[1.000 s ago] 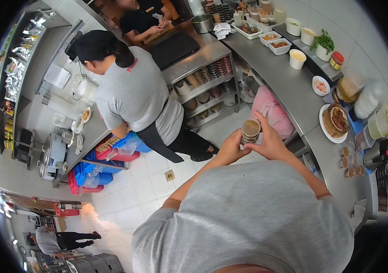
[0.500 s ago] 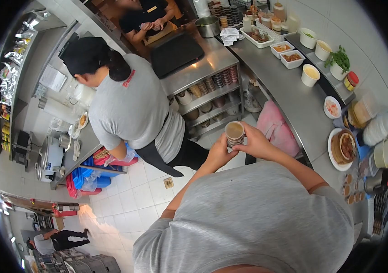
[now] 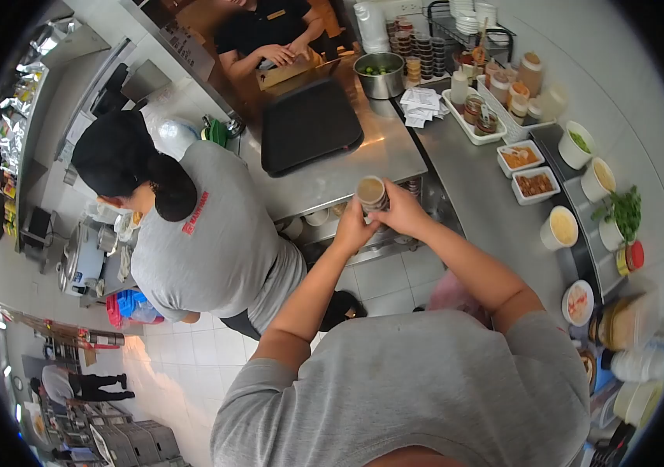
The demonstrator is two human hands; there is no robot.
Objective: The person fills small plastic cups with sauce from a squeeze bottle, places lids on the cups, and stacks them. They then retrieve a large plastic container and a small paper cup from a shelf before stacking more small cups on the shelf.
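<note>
Both of my hands are closed around a short stack of small clear sauce cups [image 3: 372, 191] with a light brown filling. My left hand [image 3: 354, 227] grips the stack from the left and below. From the right side, my right hand [image 3: 404, 212] wraps it, with the fingers mostly hidden behind the cups. The stack is held in front of the steel counter [image 3: 394, 173], near its front edge. On that counter lies a large black tray [image 3: 309, 124].
A co-worker [image 3: 207, 226] in a grey shirt stands close at my left. Another person [image 3: 270, 39] is behind the counter. A steel pot [image 3: 379, 76], stacked sauce cups [image 3: 429, 58] and paper slips [image 3: 423, 105] stand at the back. Food tubs [image 3: 559, 228] line the right counter [image 3: 495, 202].
I have moved forward, nearer the steel counter and black tray, with the cup stack still in both hands. The co-worker at my left now appears closer and lower.
</note>
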